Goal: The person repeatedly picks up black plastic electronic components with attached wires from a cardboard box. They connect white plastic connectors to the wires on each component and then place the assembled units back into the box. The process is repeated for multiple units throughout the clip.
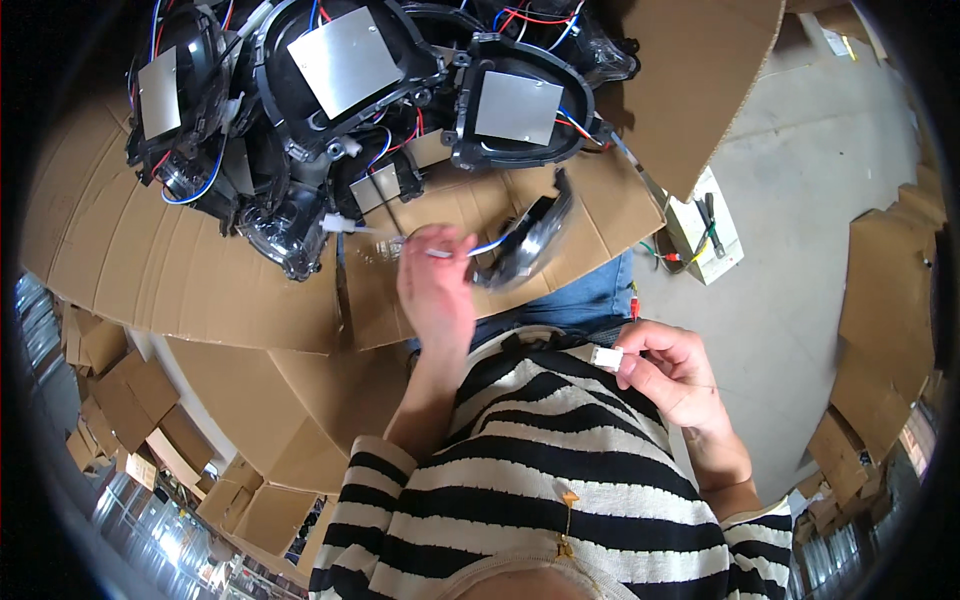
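In front of my body hangs a black lamp unit (530,240) with a clear lens, blurred by motion, over the edge of a cardboard flap. My left hand (437,285) is closed on the blue and white wires (487,245) that run to this lamp. Motion smears its fingertips. On the right, the thumb and fingers of my right hand (670,372) pinch a small white plastic connector (606,357) close to my striped shirt. A white plug (338,223) on another lamp's lead lies left of my left hand.
Several black lamp housings (520,105) with silver plates and coloured wires are heaped on the cardboard (180,280) ahead. To the right, a white box (712,235) on the floor carries a dark-handled tool. Cardboard boxes (265,515) stand lower left, with more cardboard (885,300) at far right.
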The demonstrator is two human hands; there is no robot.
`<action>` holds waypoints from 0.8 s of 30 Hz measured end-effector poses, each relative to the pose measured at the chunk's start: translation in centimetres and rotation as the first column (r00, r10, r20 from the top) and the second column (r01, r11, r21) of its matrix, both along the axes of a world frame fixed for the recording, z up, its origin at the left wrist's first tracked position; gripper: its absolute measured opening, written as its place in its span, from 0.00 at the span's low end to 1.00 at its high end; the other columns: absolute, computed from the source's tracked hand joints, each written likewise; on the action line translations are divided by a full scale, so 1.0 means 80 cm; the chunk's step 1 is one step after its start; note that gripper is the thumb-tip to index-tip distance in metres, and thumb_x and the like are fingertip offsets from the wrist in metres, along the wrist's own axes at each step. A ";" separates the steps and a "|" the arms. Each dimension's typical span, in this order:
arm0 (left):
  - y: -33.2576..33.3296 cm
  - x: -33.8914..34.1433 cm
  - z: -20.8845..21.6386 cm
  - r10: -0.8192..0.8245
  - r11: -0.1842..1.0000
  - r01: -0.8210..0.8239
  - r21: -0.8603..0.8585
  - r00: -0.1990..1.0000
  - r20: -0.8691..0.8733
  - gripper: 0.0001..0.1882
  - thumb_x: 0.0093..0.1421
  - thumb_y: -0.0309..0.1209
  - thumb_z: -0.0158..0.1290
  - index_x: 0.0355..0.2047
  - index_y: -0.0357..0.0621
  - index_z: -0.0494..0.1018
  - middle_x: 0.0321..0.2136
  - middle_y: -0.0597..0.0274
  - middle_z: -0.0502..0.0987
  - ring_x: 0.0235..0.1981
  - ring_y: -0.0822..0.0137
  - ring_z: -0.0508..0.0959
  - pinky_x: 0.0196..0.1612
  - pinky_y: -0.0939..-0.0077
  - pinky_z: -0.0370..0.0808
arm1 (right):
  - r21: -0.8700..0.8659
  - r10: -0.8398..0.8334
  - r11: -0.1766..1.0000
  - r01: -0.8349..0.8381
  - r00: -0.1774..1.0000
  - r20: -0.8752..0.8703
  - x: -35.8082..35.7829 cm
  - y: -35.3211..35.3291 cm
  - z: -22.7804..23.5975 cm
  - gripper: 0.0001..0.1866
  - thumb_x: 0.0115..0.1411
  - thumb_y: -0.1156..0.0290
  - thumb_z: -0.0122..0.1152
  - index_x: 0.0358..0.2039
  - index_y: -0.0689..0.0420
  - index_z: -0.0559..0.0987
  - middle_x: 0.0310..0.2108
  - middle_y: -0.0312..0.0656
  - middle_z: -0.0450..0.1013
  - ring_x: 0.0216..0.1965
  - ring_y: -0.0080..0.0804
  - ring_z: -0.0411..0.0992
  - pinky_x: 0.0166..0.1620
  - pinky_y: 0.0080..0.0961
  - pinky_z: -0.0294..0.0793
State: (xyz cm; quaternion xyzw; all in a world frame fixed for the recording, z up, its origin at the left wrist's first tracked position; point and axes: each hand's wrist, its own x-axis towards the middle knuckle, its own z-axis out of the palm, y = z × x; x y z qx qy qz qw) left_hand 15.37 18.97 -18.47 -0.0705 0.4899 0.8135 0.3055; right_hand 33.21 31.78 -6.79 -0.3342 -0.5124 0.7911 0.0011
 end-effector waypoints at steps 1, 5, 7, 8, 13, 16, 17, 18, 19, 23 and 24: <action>-0.017 -0.008 -0.001 0.064 0.998 -0.062 -0.029 0.996 0.060 0.11 0.59 0.33 0.39 0.36 0.38 0.65 0.33 0.58 0.69 0.37 0.66 0.69 0.46 0.67 0.65 | 0.014 0.010 1.000 -0.010 1.000 -0.008 -0.001 -0.001 -0.004 0.03 0.52 0.77 0.51 0.26 0.62 0.72 0.18 0.31 0.66 0.21 0.15 0.60 0.25 0.14 0.60; -0.097 -0.051 -0.016 0.145 0.984 -0.151 0.095 0.987 0.068 0.09 0.60 0.30 0.39 0.36 0.39 0.66 0.31 0.62 0.69 0.35 0.70 0.69 0.41 0.71 0.67 | 0.064 0.066 0.996 -0.063 0.997 -0.035 -0.011 -0.007 -0.009 0.02 0.51 0.77 0.52 0.26 0.62 0.72 0.18 0.32 0.65 0.20 0.15 0.59 0.23 0.14 0.59; -0.106 -0.059 -0.009 0.198 0.979 -0.201 0.028 0.977 0.079 0.09 0.59 0.28 0.40 0.38 0.38 0.66 0.28 0.63 0.70 0.30 0.74 0.70 0.39 0.75 0.68 | 0.088 0.088 0.993 -0.084 0.995 -0.043 -0.014 -0.010 -0.010 0.02 0.50 0.78 0.52 0.26 0.62 0.72 0.18 0.32 0.65 0.19 0.16 0.59 0.22 0.14 0.58; -0.102 -0.059 0.003 0.145 0.989 -0.144 -0.038 0.989 0.012 0.10 0.60 0.28 0.39 0.38 0.37 0.65 0.28 0.63 0.69 0.30 0.74 0.70 0.39 0.74 0.68 | 0.096 0.105 0.990 -0.100 0.993 -0.048 -0.015 -0.013 -0.013 0.02 0.50 0.78 0.52 0.26 0.61 0.72 0.18 0.32 0.65 0.19 0.16 0.59 0.22 0.14 0.59; -0.069 -0.058 0.068 -0.198 0.971 0.143 -0.192 0.930 -0.310 0.15 0.61 0.32 0.36 0.41 0.31 0.64 0.22 0.65 0.64 0.22 0.77 0.61 0.31 0.81 0.63 | 0.122 0.120 0.986 -0.115 0.992 -0.038 -0.019 -0.020 -0.012 0.02 0.49 0.78 0.52 0.25 0.61 0.72 0.18 0.33 0.66 0.19 0.16 0.59 0.22 0.14 0.59; -0.053 -0.070 0.097 -0.263 0.958 0.171 -0.232 0.848 -0.461 0.19 0.62 0.36 0.33 0.42 0.30 0.63 0.20 0.65 0.63 0.18 0.79 0.58 0.29 0.82 0.62 | 0.142 0.134 0.982 -0.127 0.990 -0.037 -0.018 -0.020 -0.013 0.02 0.49 0.78 0.52 0.25 0.61 0.72 0.18 0.33 0.66 0.19 0.16 0.60 0.22 0.14 0.59; -0.049 -0.076 0.110 -0.264 0.957 0.161 -0.242 0.829 -0.493 0.20 0.62 0.37 0.33 0.42 0.30 0.62 0.20 0.65 0.63 0.18 0.79 0.58 0.28 0.82 0.62 | 0.141 0.142 0.981 -0.136 0.990 -0.029 -0.019 -0.020 -0.010 0.02 0.49 0.78 0.52 0.25 0.61 0.72 0.19 0.33 0.66 0.19 0.16 0.60 0.23 0.14 0.59; -0.045 -0.081 0.121 -0.266 0.956 0.151 -0.252 0.808 -0.525 0.21 0.62 0.38 0.33 0.43 0.30 0.62 0.20 0.66 0.63 0.18 0.79 0.58 0.28 0.81 0.62 | 0.141 0.148 0.980 -0.144 0.989 -0.021 -0.020 -0.019 -0.008 0.02 0.49 0.78 0.52 0.25 0.61 0.72 0.19 0.33 0.66 0.20 0.16 0.60 0.23 0.14 0.59; -0.042 -0.084 0.128 -0.292 0.949 0.171 -0.266 0.791 -0.537 0.25 0.60 0.43 0.37 0.45 0.31 0.61 0.23 0.65 0.64 0.21 0.76 0.61 0.28 0.78 0.62 | 0.138 0.141 0.981 -0.137 0.990 -0.021 -0.019 -0.019 -0.008 0.02 0.50 0.78 0.52 0.25 0.61 0.72 0.19 0.33 0.67 0.20 0.16 0.60 0.23 0.13 0.59; 0.019 -0.050 0.143 -0.328 0.924 0.382 0.027 0.824 -0.462 0.23 0.61 0.41 0.36 0.46 0.32 0.61 0.21 0.67 0.62 0.19 0.78 0.58 0.24 0.80 0.58 | 0.127 0.083 0.988 -0.084 0.996 0.017 -0.012 -0.014 -0.009 0.02 0.50 0.78 0.52 0.26 0.61 0.72 0.20 0.31 0.67 0.22 0.14 0.61 0.25 0.12 0.60; 0.033 -0.040 0.143 -0.322 0.902 0.412 0.130 0.843 -0.431 0.22 0.61 0.40 0.35 0.47 0.33 0.61 0.21 0.67 0.61 0.19 0.78 0.57 0.23 0.80 0.57 | 0.127 0.059 0.990 -0.063 0.998 0.035 -0.010 -0.011 -0.007 0.02 0.50 0.78 0.51 0.26 0.61 0.72 0.21 0.31 0.67 0.22 0.14 0.61 0.25 0.12 0.60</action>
